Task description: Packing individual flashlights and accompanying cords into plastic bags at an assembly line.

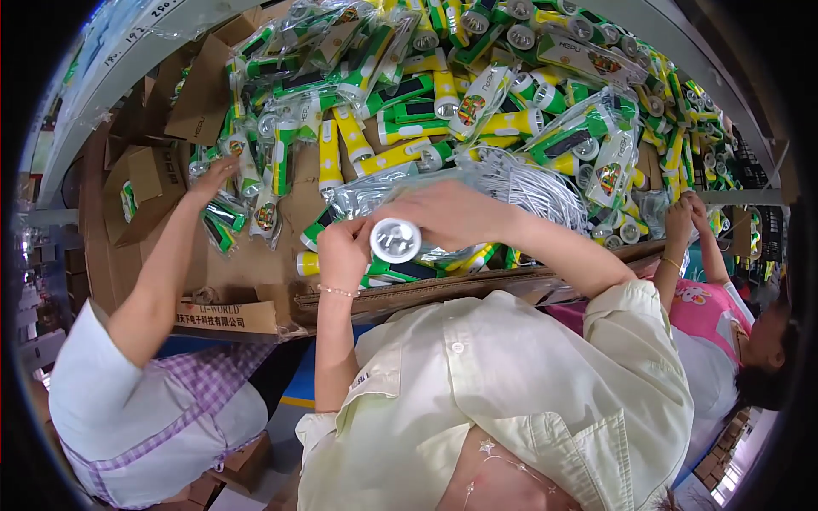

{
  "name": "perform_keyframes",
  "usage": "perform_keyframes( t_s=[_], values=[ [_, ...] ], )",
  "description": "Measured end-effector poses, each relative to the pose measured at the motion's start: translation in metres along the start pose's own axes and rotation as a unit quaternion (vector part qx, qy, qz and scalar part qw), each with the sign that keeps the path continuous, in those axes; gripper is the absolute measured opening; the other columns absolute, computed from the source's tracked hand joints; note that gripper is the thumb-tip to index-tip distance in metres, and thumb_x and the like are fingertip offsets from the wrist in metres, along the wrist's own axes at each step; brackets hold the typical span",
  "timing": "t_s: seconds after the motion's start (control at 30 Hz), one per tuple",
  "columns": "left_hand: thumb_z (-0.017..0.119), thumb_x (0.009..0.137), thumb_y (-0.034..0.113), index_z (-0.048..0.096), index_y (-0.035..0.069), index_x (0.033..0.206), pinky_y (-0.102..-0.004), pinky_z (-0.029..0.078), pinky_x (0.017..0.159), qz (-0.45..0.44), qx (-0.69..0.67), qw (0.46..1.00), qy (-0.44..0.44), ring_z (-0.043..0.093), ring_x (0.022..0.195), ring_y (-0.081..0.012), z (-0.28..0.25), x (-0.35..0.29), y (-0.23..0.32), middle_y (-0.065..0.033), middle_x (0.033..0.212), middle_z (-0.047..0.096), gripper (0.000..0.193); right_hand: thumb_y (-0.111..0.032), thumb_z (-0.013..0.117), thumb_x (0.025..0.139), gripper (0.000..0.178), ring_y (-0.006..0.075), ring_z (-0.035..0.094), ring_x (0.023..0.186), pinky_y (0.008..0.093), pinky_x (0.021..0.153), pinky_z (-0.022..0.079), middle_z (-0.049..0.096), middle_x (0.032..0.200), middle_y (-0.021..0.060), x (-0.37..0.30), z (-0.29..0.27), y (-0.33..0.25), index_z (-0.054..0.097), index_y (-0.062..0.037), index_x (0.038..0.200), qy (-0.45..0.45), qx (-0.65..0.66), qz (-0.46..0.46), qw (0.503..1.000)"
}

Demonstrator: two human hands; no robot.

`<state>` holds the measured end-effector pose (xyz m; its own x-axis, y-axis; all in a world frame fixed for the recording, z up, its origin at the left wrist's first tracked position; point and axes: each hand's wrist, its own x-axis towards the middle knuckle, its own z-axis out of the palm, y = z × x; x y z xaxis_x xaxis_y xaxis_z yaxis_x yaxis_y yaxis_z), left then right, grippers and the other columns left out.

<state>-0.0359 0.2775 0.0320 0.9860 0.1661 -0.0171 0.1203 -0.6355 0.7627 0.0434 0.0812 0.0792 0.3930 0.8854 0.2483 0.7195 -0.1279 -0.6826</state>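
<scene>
The left hand (341, 251) is gripping a torch (396, 241) above the cardboard edge (409, 298); the right hand (452, 213) is bending beside it, its grip hidden. The torch's lens is showing no bag. Bagged torches (575, 129) are seemingly lying finished, while many bare torches (330, 153) and white cables (545, 200) are apparently waiting.

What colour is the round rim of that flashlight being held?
The flashlight's rim is white; see the head view.
</scene>
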Motion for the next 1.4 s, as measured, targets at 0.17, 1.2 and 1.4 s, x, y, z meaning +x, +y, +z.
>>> perform_keyframes(
  t_s=[0.17, 1.2, 1.4],
  values=[
    [0.061, 0.083, 0.017, 0.068, 0.000, 0.097, -0.0266, 0.039, 0.044, -0.096, -0.078, 0.992, 0.001, 0.049, 0.043, -0.0088, -0.018, -0.009, 0.019, -0.0064, 0.052, 0.056, 0.023, -0.008, 0.057, 0.074, 0.035, 0.0299, 0.063, 0.077, 0.0381, 0.062, 0.051, 0.062, 0.085, 0.0121, 0.010, 0.022, -0.006, 0.049, -0.0031, 0.108, -0.085, -0.245, 0.032, 0.965],
    [0.056, 0.086, 0.015, 0.067, -0.003, 0.092, -0.0230, 0.038, 0.038, -0.155, -0.113, 0.981, 0.003, 0.049, 0.038, -0.0078, 0.002, -0.007, -0.011, -0.0025, 0.050, 0.053, 0.022, -0.034, 0.069, 0.072, 0.024, 0.0261, 0.062, 0.060, 0.0367, 0.055, 0.048, 0.062, 0.068, 0.0076, -0.117, -0.004, 0.015, 0.067, -0.0116, 0.082, 0.075, -0.279, 0.491, 0.822],
    [0.058, 0.086, 0.016, 0.067, -0.004, 0.094, -0.0222, 0.039, 0.037, -0.147, -0.104, 0.983, -0.027, 0.050, 0.039, -0.0078, 0.003, 0.002, -0.015, -0.0028, 0.050, 0.054, 0.023, -0.025, 0.071, 0.071, 0.016, 0.0212, 0.062, 0.070, 0.0335, 0.056, 0.048, 0.060, 0.081, 0.0006, -0.136, 0.042, 0.014, 0.067, -0.0128, 0.080, 0.232, -0.337, 0.444, 0.797]
  ],
)
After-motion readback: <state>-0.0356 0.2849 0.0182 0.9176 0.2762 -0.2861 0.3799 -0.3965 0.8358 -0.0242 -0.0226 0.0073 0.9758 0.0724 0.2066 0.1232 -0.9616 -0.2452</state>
